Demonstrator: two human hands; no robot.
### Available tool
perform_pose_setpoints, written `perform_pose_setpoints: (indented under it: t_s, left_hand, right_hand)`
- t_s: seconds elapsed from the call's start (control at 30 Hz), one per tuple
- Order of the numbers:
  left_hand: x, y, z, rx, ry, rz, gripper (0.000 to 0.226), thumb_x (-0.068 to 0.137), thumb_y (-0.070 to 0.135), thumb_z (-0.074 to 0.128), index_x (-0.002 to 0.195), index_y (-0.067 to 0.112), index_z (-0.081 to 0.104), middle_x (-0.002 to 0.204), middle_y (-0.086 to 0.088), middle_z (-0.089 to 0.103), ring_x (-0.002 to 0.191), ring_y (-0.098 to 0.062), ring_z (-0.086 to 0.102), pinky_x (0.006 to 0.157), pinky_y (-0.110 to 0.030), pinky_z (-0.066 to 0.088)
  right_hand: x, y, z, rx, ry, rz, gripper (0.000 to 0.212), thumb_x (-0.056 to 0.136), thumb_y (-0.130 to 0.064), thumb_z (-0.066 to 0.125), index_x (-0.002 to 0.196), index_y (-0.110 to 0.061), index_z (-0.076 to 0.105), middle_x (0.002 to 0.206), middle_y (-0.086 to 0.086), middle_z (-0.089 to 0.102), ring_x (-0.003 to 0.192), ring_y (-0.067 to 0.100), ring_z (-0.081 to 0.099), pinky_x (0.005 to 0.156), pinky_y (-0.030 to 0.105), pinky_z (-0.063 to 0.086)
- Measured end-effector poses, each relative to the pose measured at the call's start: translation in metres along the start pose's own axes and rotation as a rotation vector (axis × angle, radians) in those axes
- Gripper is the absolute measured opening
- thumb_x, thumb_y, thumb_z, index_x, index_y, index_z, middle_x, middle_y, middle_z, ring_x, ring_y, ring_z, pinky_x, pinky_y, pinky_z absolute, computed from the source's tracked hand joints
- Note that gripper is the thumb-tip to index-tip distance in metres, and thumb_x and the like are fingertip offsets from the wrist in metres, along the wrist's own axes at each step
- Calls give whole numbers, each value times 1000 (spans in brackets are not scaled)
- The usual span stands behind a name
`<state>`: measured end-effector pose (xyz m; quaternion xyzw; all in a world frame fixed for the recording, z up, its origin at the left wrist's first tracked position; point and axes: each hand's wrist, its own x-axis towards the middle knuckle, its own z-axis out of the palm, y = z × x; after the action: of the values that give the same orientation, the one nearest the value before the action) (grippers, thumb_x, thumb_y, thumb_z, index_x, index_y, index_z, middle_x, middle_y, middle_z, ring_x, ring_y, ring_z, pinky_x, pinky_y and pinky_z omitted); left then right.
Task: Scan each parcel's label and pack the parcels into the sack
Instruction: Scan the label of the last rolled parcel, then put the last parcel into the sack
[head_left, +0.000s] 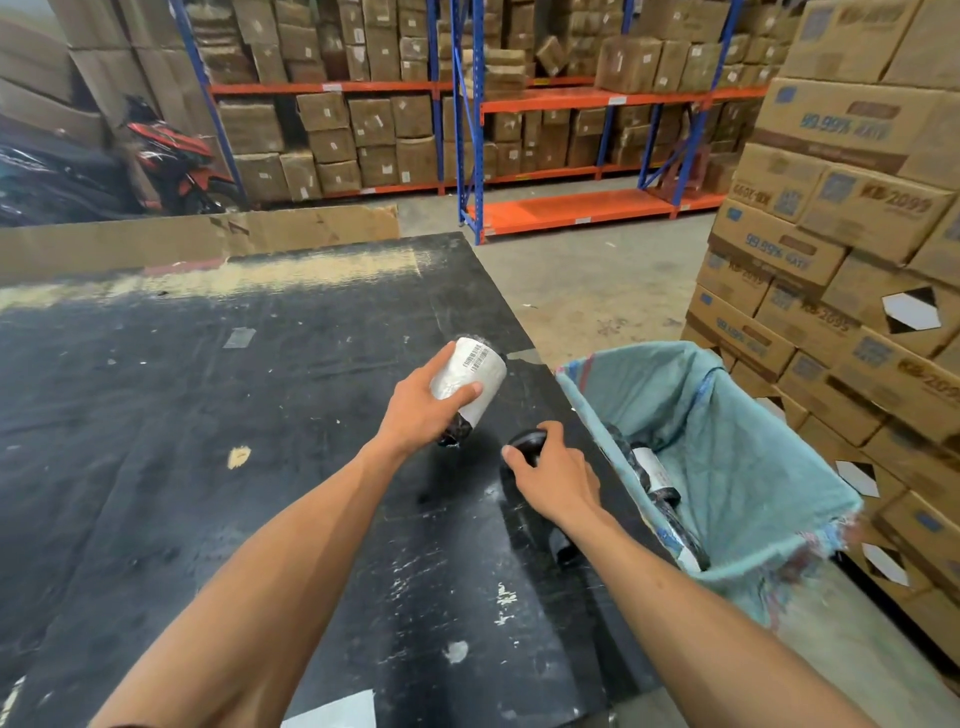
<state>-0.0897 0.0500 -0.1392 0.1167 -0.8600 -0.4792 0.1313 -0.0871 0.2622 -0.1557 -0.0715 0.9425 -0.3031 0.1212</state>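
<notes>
Two hands are working above the black table (208, 415): the left hand (421, 410) is gripping a labelled parcel (470, 376), barcode upward, while the right hand (553, 475) is curling around a dark scanner (524, 447). Beside them, the teal sack (753, 467) is holding another parcel (652, 470).

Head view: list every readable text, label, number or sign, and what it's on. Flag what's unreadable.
"99.99%": blue print on the stacked cartons; the word after it is blurred.
"KB-2099": brown print on a carton in the same stack.
Barcode label on the parcel gripped by the left hand: bars visible, digits too small to read.
Label on the parcel in the sack: unreadable.
Stickers on the shelf boxes: too small and blurred.
</notes>
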Motion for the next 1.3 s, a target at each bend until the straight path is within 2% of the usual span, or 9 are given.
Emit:
perform_pose_setpoints:
  t_s: [0.17, 0.3, 0.6, 0.77, 0.83, 0.9, 1.03, 1.13, 1.3]
  left_hand:
    - [2, 8, 8, -22, -6, 2, 80, 81, 61, 73, 152, 45, 38, 145, 9, 55, 128, -13, 55, 110, -40, 45]
    - [5, 22, 19, -75, 3, 6, 77, 84, 56, 74, 152, 43, 39, 146, 12, 55, 128, -9, 55, 111, -37, 45]
    - [31, 94, 106, -264, -160, 38, 53, 100, 52, 55, 148, 32, 49, 140, 15, 60, 126, 0, 56, 113, -30, 41]
    - [32, 142, 190, -625, -293, -245, 38, 109, 48, 29, 115, 35, 64, 104, 14, 72, 92, -7, 70, 75, -26, 57]
    - [34, 151, 219, -660, -304, -319, 39, 108, 52, 26, 117, 36, 60, 105, 10, 70, 93, -11, 68, 77, -29, 56]
    - [36, 152, 244, -558, -256, -297, 39, 107, 54, 26, 123, 33, 54, 115, 5, 69, 102, -15, 65, 89, -33, 51]
    - [44, 111, 276, 250, -34, -47, 53, 108, 43, 31, 144, 7, 47, 143, -16, 52, 133, -34, 47, 110, -43, 35]
    - [44, 79, 280, 651, -28, -113, 61, 109, 38, 29, 157, 1, 26, 160, -29, 24, 148, -43, 23, 121, -50, 17]
    - [49, 58, 285, 718, -97, -138, 68, 109, 33, 27, 157, -7, -1, 165, -26, -10, 155, -36, -5, 126, -43, -4]
  right_hand:
    - [0, 2, 6, -16, -21, -12, 60, 103, -60, 52, 146, -23, 32, 134, 16, 64, 121, 39, 62, 99, 47, 48]
    - [0, -3, -7, -103, -6, -3, 86, 96, -75, 44, 161, -23, 21, 142, 18, 59, 130, 41, 58, 103, 49, 43]
    - [60, 40, -104, 635, 195, -53, 63, 105, -63, 41, 162, -39, 29, 142, -6, 55, 136, 20, 53, 113, 39, 36]
    - [94, 92, -136, 674, 298, 29, 72, 103, -58, 56, 165, -34, 28, 161, -2, 48, 146, 24, 47, 105, 30, 32]
    - [107, 123, -144, 612, 306, 39, 88, 91, -65, 66, 164, -35, 28, 161, -1, 48, 146, 27, 47, 114, 34, 36]
    - [120, 154, -149, 541, 276, 51, 93, 85, -65, 70, 163, -33, 31, 160, 3, 48, 147, 28, 45, 120, 43, 37]
    - [148, 211, -141, 409, 129, 65, 89, 90, -56, 74, 164, -29, 32, 166, 5, 40, 154, 28, 35, 126, 47, 29]
    - [165, 249, -122, 231, -10, 102, 84, 95, -50, 71, 164, -30, 30, 163, 12, 40, 150, 33, 39, 121, 45, 31]
    - [186, 310, -82, -71, -278, 176, 79, 102, -43, 63, 164, -18, 22, 158, 28, 37, 144, 45, 42, 116, 50, 39]
